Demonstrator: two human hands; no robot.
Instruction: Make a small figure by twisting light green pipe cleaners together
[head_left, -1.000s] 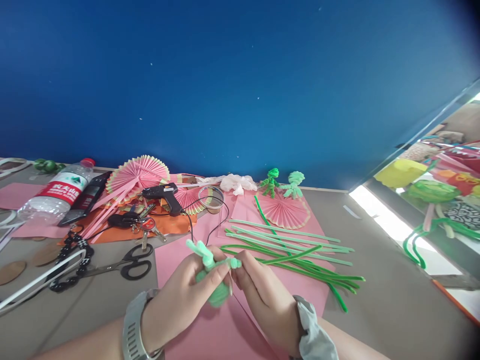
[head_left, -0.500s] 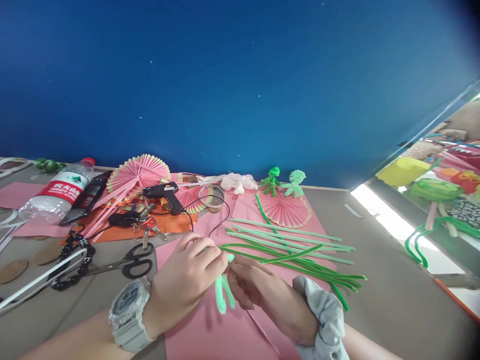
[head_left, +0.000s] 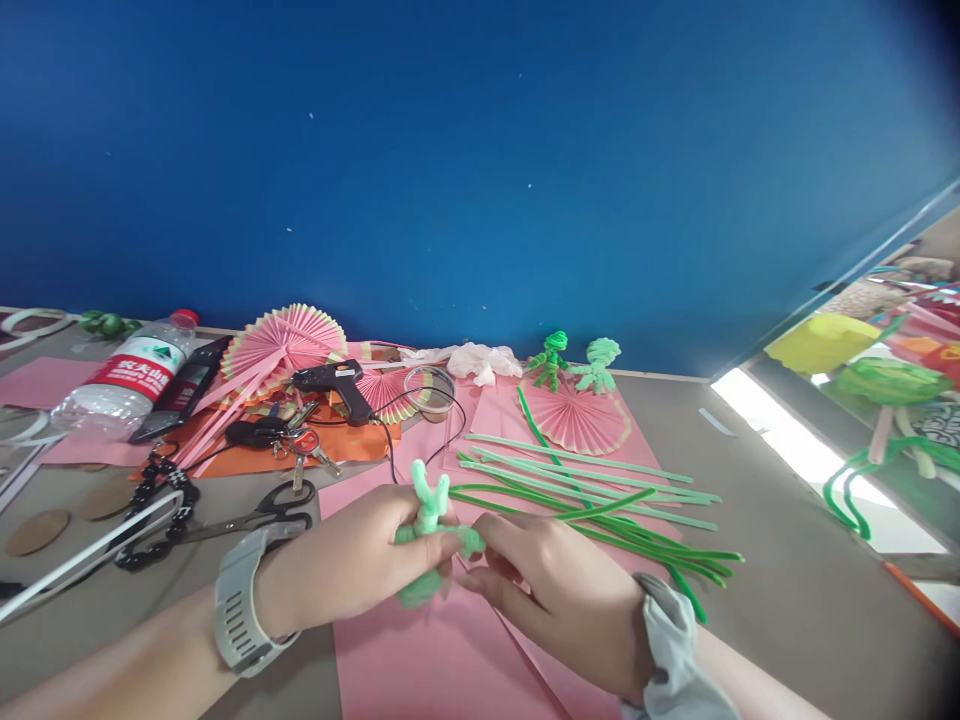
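Note:
A light green pipe-cleaner figure [head_left: 430, 510] is gripped in my left hand [head_left: 360, 555], its two prongs pointing up and a rounded part hanging below the fingers. The fingers and thumb of my right hand [head_left: 551, 570] pinch the short stub that sticks out to the right. My fingers hide part of the figure. Loose light green pipe cleaners [head_left: 600, 470] and dark green pipe cleaners [head_left: 622, 530] lie just beyond my right hand. Two finished-looking little figures, a dark green one [head_left: 553, 362] and a light green one [head_left: 598, 366], stand against the wall.
Pink paper [head_left: 420, 660] lies under my hands. To the left are scissors [head_left: 277, 510], keys [head_left: 304, 445], a glue gun [head_left: 337, 385], a bottle [head_left: 139, 370] and a beaded bracelet [head_left: 176, 530]. Folded pink fans [head_left: 289, 345] rest near the blue wall [head_left: 450, 180].
The pipe-cleaner figure has been turned over: its two prongs hung down before and now point up. My left wrist has rotated, and my right hand has shifted slightly right.

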